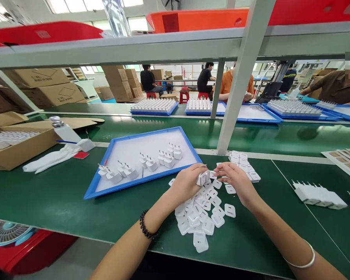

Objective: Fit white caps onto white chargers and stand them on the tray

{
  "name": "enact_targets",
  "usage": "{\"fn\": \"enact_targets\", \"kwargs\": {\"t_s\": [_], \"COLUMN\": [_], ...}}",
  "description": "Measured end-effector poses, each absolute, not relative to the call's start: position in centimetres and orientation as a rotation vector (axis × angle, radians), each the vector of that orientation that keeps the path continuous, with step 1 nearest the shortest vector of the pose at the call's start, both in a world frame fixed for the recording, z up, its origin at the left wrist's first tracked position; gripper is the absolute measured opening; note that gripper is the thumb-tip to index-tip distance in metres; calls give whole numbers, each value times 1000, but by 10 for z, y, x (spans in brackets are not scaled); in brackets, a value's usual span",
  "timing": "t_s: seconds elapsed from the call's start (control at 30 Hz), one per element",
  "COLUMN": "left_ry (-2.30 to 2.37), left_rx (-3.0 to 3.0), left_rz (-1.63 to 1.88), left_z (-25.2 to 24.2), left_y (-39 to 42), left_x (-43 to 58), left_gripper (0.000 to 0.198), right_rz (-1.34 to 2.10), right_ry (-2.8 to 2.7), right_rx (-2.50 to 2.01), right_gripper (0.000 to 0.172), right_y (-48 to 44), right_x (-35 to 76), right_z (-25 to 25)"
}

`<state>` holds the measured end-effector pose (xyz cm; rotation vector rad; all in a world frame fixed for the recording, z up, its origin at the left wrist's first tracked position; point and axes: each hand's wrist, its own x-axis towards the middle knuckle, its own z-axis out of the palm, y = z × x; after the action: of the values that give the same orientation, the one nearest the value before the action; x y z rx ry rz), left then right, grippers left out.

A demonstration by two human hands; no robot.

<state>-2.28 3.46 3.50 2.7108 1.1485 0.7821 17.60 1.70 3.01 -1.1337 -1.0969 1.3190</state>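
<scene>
My left hand (188,181) is closed around a small group of white plastic pieces (203,178), above a loose pile of white square plastic covers (196,216). Close by on the right, my right hand (236,181) has its fingers curved and apart, near a few covers at the pile's upper edge; nothing shows firmly in its grasp. Behind that hand lie rows of stacked white square pieces (245,165). A blue-rimmed tray (146,179) sits left of the pile, with several white two-pin plug chargers (148,162) standing pins up on its white base.
More white plug chargers (319,194) lie at the right. A cardboard box (26,151) of white pieces and a white glove (51,157) lie left. A shelf post (236,93) rises behind my hands. Beyond are filled trays (154,112) and several people.
</scene>
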Motion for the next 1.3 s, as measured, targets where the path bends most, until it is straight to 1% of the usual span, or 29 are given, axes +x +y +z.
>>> {"fn": "enact_targets", "kwargs": {"t_s": [0.1,0.23,0.27,0.33,0.4,0.57,0.63,0.7,0.73,0.77,0.8,0.9,0.97,1.03,1.13,1.2,1.3], "left_ry": [1401,1550,1568,1588,1592,1544,1516,1491,1481,1470,1456,1376,1291,1187,1053,1001,975], "left_rx": [2876,2977,2998,3037,3076,3158,3199,3252,3279,3307,3335,3423,3465,3459,3377,3316,3205], "left_rz": [553,285,209,81,-7,-113,-132,-129,-121,-109,-94,-36,40,248,573,664,695], "left_z": [41,43,40,33,25,20,26,37,43,50,57,74,76,70,50,36,21], "left_y": [63,107,116,128,136,145,147,146,144,140,134,108,86,66,49,47,50], "left_x": [-29,-22,-18,-10,-6,-3,-2,2,3,5,6,8,8,5,-1,-7,-15], "left_gripper": [35,13,15,25,31,31,25,15,15,21,27,46,52,49,42,39,37], "right_rz": [1269,1187,1161,1110,1058,894,813,718,665,610,554,390,317,309,405,481,585], "right_ry": [-1104,-1148,-1164,-1199,-1241,-1334,-1372,-1418,-1436,-1444,-1435,-1274,-1097,-923,-752,-707,-710], "right_rx": [-1161,-1143,-1140,-1136,-1136,-1186,-1247,-1344,-1408,-1486,-1579,-1923,-2149,-2338,-2544,-2633,-2691], "right_gripper": [42,42,41,39,34,22,19,16,13,10,14,40,52,65,83,87,90], "right_y": [23,26,26,28,32,40,41,43,44,45,46,48,47,44,40,38,37], "right_x": [178,178,178,177,179,186,188,191,194,198,205,241,275,311,349,359,358], "right_z": [26,23,22,19,17,19,23,28,31,33,36,41,44,46,46,44,41]}}
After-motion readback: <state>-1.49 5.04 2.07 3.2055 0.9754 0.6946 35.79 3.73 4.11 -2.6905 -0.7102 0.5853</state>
